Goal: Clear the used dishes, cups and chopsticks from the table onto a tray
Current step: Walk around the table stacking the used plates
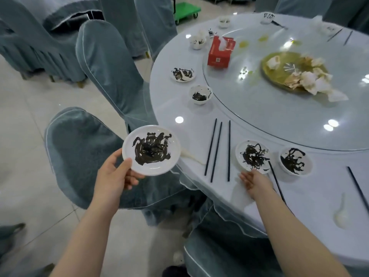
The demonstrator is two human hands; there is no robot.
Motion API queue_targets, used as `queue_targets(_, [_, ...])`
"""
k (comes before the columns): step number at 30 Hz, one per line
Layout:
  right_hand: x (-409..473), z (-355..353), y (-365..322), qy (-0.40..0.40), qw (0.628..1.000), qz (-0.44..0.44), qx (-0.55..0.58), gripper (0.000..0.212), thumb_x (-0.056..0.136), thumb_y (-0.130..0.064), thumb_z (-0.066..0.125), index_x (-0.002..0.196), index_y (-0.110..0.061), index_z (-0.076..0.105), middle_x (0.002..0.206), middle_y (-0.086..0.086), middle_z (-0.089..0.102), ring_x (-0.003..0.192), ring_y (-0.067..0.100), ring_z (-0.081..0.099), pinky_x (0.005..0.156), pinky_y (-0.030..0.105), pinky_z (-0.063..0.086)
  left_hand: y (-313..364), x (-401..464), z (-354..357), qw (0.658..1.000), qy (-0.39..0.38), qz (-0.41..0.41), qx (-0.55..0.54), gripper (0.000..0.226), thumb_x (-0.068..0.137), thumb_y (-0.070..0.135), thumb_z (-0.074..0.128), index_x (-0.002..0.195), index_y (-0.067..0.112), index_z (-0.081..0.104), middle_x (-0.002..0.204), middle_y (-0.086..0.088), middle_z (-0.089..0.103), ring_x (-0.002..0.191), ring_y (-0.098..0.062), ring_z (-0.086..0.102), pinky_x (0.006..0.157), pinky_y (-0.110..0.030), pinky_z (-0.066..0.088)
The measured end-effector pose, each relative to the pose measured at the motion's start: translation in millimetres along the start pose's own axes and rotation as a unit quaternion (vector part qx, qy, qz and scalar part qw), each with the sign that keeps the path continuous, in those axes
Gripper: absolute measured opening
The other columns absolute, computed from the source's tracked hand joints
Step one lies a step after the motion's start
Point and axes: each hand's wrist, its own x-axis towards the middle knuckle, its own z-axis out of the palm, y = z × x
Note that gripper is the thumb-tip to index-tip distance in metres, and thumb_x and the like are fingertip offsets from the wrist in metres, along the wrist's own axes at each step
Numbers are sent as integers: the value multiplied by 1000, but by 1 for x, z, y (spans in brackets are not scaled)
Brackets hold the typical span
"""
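Observation:
My left hand (116, 172) grips a white plate (151, 149) smeared with dark sauce, held off the table's left edge above a chair. My right hand (256, 181) lies with straight fingers on the table, touching the near rim of a second stained plate (252, 155). To that plate's right stands a stained bowl (295, 160). Three black chopsticks (217, 149) lie side by side left of the second plate, and another chopstick (276, 180) runs beside my right wrist. Farther along the edge are a bowl (200, 94) and a small plate (182, 73). No tray is in view.
A glass turntable (249, 108) carries a red tissue box (219, 51) and a yellow dish (279, 76) of crumpled napkins. White spoons (191, 155) (340, 213) lie on the table. More cups (197, 41) sit at the far edge. Covered chairs (105, 62) crowd the left side.

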Motion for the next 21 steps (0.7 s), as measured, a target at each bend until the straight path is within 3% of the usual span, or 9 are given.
queue_targets(2, [-6,6,0,-19,1000,9,10,21,98,-14,48,80,-4,54,56,7,67,44,14,64,33,14,41,-2,7,-2,1000,-1,-9,-8,26,98,17,51,115,35,59,64,-14,70,41,-11,52,36,-19,38])
queue_targets(6, [-31,29,-2,-71,997,13,0,18,94,-15,53,80,-5,57,63,7,66,61,18,61,38,16,45,1,22,-11,1000,-14,-7,-9,26,98,17,50,113,35,59,65,-15,70,41,-10,53,37,-18,38])
queue_targets(15, [-155,116,18,-196,977,-68,-46,17,92,-16,54,77,-7,57,57,5,62,50,15,59,45,20,45,28,46,-69,998,-66,19,-12,27,98,14,49,108,38,56,62,-12,70,40,-9,53,36,-18,39])
queue_targets(21, [-234,180,55,-267,947,-122,-129,17,93,-15,53,78,-7,57,56,4,62,50,16,59,45,21,44,41,60,-129,997,-75,31,9,34,98,15,49,128,31,50,64,-13,71,40,-11,54,37,-20,39])
